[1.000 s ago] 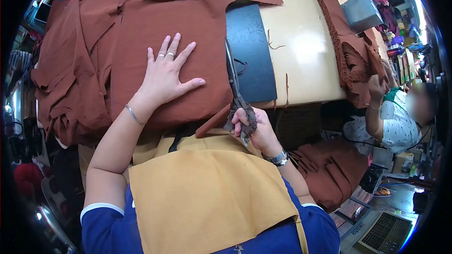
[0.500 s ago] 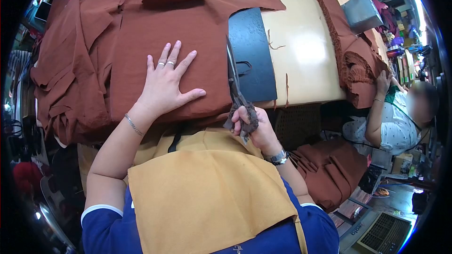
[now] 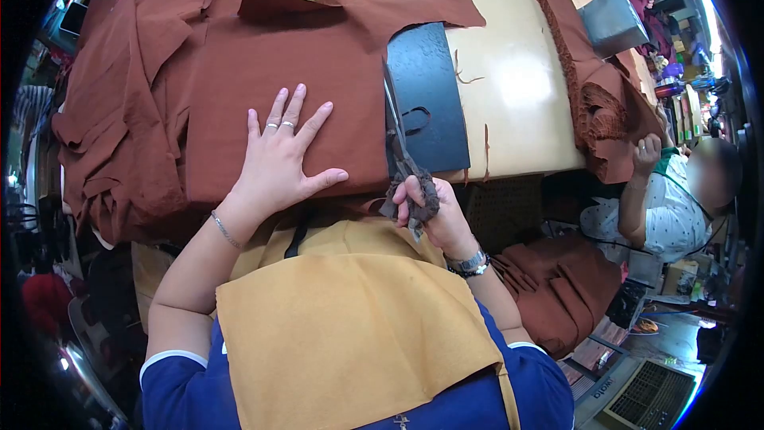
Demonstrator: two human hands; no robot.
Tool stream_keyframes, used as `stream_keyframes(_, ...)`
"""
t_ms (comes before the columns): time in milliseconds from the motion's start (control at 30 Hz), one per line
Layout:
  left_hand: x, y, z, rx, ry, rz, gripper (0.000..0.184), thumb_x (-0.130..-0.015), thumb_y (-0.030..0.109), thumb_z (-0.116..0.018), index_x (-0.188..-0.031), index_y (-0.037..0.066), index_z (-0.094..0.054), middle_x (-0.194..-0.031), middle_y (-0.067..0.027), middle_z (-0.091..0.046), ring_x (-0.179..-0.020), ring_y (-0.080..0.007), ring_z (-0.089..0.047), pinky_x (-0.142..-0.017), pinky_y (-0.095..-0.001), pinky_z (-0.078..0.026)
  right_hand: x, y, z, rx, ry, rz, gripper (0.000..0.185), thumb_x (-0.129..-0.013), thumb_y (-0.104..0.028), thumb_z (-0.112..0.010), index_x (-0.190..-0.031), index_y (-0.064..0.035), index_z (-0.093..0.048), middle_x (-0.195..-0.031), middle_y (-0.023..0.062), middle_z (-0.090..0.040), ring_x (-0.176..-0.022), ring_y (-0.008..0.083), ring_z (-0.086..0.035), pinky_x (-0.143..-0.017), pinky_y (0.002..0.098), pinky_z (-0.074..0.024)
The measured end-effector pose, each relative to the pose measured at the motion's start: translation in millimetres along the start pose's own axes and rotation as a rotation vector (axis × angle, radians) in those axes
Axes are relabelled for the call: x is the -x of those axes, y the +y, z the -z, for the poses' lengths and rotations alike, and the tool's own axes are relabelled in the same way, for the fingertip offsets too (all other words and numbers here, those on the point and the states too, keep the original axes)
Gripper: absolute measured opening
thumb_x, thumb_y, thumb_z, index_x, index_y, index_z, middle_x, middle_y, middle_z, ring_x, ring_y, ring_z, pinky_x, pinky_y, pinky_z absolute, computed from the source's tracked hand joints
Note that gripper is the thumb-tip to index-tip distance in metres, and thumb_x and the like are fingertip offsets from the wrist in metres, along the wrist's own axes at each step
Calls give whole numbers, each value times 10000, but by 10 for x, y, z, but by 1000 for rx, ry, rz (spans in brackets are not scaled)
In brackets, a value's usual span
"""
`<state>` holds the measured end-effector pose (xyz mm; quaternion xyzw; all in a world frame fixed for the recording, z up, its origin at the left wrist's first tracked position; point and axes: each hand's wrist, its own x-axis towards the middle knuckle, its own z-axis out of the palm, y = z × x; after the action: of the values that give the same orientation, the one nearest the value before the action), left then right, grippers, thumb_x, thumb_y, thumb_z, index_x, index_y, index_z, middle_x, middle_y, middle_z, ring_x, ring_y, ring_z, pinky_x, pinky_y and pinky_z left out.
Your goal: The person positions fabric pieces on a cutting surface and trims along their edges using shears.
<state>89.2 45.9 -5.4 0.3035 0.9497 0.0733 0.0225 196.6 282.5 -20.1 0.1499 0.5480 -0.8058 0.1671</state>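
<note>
Rust-brown fabric (image 3: 318, 56) lies spread over the table in front of me. My left hand (image 3: 282, 155) rests flat on it, fingers spread, with two rings on. In my right hand (image 3: 434, 211) is a pair of scissors (image 3: 395, 115), its handles wrapped in dark cloth. The blades point away from me along the fabric's right edge, above a dark blue-black board (image 3: 434, 95). Part of the board is hidden under the fabric. A thin dark loop lies on the board, right of the blades.
Crumpled brown cloth (image 3: 119, 111) covers the table's left side. Thread scraps lie on the pale tabletop (image 3: 517, 80). At right, a co-worker (image 3: 668, 199) sits by more brown fabric (image 3: 593, 95) and a metal box (image 3: 613, 22). Folded brown cloth (image 3: 565, 295) sits below the table edge.
My left hand and the fabric have slid slightly toward me. The board has also shifted a little. My right hand stays nearly in place with the scissors. The co-worker's hand has moved.
</note>
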Motion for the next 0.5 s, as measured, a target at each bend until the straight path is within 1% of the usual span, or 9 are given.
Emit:
stream_keyframes(100,-24,-8,33,16,-22,4,921,-740,685,-599,-1479,227,-296,-1558,-157,-148,-1432,-374,-131,-1065,-679,-133,30,18,-5,-14,-8,1,327,-935,-352,-598,-811,-50,-604,-629,16,-598,-543,86,-565,-520,208,-445)
stream_keyframes(200,-202,-157,17,-5,-19,15,912,-748,670,-604,-1480,223,-294,-1558,-159,-148,-1433,-374,-128,-1071,-672,-130,41,3,8,-38,-11,-10,310,-935,-339,-602,-813,-53,-605,-630,12,-601,-542,90,-567,-520,210,-445)
stream_keyframes(300,-463,-342,72,-37,56,-24,908,-751,657,-612,-1480,221,-293,-1558,-161,-150,-1433,-377,-124,-1080,-660,-128,51,0,26,-39,-16,-28,317,-938,-347,-593,-811,-58,-609,-630,11,-603,-542,94,-572,-518,215,-440)
stream_keyframes(433,-535,-374,94,-49,-27,-44,935,-729,665,-626,-1483,226,-288,-1558,-161,-152,-1435,-371,-123,-1087,-648,-132,26,3,19,-49,-33,-21,345,-938,-377,-585,-787,-68,-611,-627,6,-601,-544,88,-574,-516,212,-429)
stream_keyframes(500,-484,-339,81,-48,-28,-59,948,-714,684,-626,-1479,232,-297,-1557,-161,-153,-1434,-372,-126,-1071,-668,-142,26,-34,0,-38,-25,-22,347,-937,-377,-586,-779,-69,-612,-625,5,-601,-543,86,-573,-516,211,-429)
